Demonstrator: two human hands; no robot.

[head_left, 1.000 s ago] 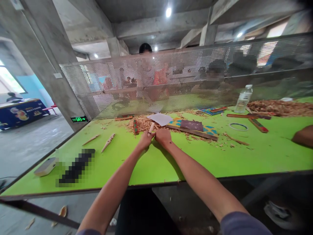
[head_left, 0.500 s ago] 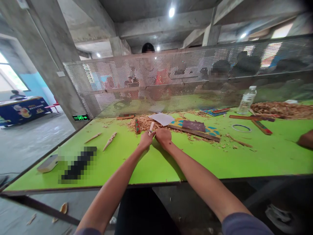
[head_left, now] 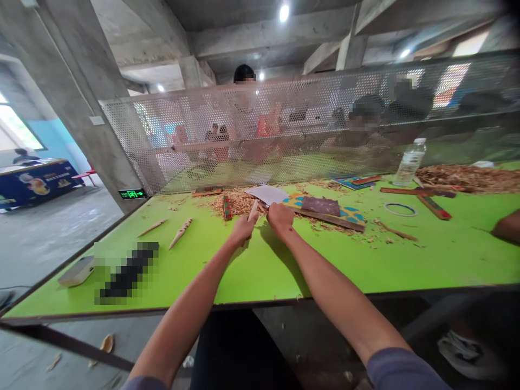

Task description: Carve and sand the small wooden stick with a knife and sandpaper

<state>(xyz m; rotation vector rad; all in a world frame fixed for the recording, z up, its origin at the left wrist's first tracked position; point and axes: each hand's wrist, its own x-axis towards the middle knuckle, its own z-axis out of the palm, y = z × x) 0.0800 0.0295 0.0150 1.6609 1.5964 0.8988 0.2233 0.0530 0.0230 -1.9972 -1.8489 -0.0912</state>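
Observation:
My left hand (head_left: pixel 242 229) is closed around a pale wooden stick (head_left: pixel 254 208), whose upper end points up and away from me. Just to its right, my right hand (head_left: pixel 280 218) is a fist around a carving knife (head_left: pixel 262 204); only a short piece of thin metal blade shows, angled toward the stick, and the handle is hidden in the fingers. A white sheet of paper (head_left: pixel 268 193) lies just beyond both hands. Wood shavings (head_left: pixel 241 202) are heaped around it. To the left lie a carved, pointed wooden piece (head_left: pixel 180 233) and a thinner stick (head_left: pixel 151 227).
A painted board (head_left: pixel 325 211) lies right of my hands. Farther right are a tape ring (head_left: pixel 400 209), painted strips (head_left: pixel 434 207) and a water bottle (head_left: pixel 411 162). A perforated metal screen (head_left: pixel 195 146) borders the table's back. A phone-like object (head_left: pixel 77 272) lies at left. Another person's arm (head_left: pixel 507 230) rests at right.
My right hand has moved slightly right, away from my left hand, and the blade now shows between them. The stick in my left hand has tilted a little to the right.

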